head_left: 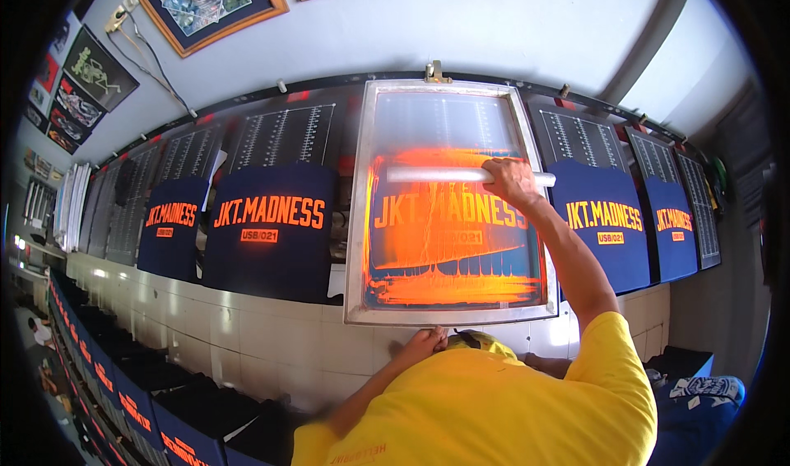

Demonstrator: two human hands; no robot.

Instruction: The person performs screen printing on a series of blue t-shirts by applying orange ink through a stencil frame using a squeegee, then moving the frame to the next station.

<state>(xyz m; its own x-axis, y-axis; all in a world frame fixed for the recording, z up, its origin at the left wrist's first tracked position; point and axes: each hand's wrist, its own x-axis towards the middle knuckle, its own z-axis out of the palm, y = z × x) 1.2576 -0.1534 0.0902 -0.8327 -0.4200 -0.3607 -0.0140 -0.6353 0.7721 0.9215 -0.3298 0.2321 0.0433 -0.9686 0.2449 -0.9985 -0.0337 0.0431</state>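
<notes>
My right hand grips the right end of a pale, bar-shaped squeegee, which lies crosswise in the upper half of a screen printing frame. Bright orange ink is smeared over the mesh, thickest in a band along the near side. Through the mesh shows lettering on dark cloth beneath. Just below the frame's near edge is my left hand, fingers curled; whether anything is inside them is hidden.
Navy shirts with orange print, including one left and one right, lie on black boards along the bench. A metal clamp stands on the rail behind the frame. More printed shirts line a lower-left row. Framed pictures hang behind.
</notes>
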